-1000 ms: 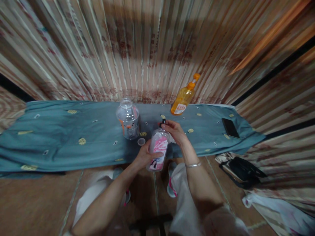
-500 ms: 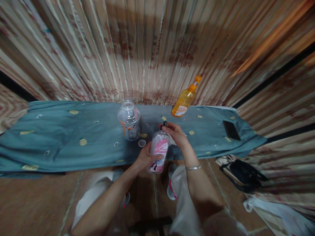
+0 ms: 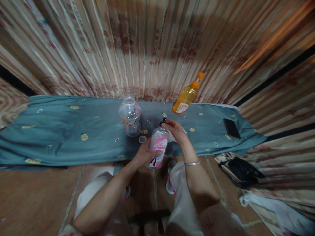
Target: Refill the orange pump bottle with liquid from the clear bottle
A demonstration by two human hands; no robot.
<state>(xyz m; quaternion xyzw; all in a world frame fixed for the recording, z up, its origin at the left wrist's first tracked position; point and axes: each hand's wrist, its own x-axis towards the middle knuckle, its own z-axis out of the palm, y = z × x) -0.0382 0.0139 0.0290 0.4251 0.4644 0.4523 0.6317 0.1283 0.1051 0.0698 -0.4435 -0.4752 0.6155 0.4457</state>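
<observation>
My left hand (image 3: pixel 146 152) is wrapped around the body of a clear plastic bottle (image 3: pixel 158 147) with a pink label, held tilted at the front edge of the cloth-covered table. At the bottle's neck, my right hand (image 3: pixel 175 128) pinches the black cap (image 3: pixel 163 122); whether the cap is still threaded on I cannot tell. Behind my right hand lies a crumpled white tissue (image 3: pixel 171 137), partly hidden. Just left of the bottle is a small whitish round lid (image 3: pixel 142 139). A clear plastic jar (image 3: pixel 130 114) with an orange design and an uncovered mouth stands further left.
An orange pump bottle (image 3: pixel 185 100) stands at the table's back, right of centre. A black phone (image 3: pixel 231 128) lies on the blue-green cloth (image 3: pixel 61 127) at the right. Pleated curtains (image 3: pixel 147 49) rise behind the table. A black bag (image 3: pixel 241 172) sits at lower right.
The view has shifted slightly, so the table things appear a little higher. Both hands keep their hold on the bottle and its cap.
</observation>
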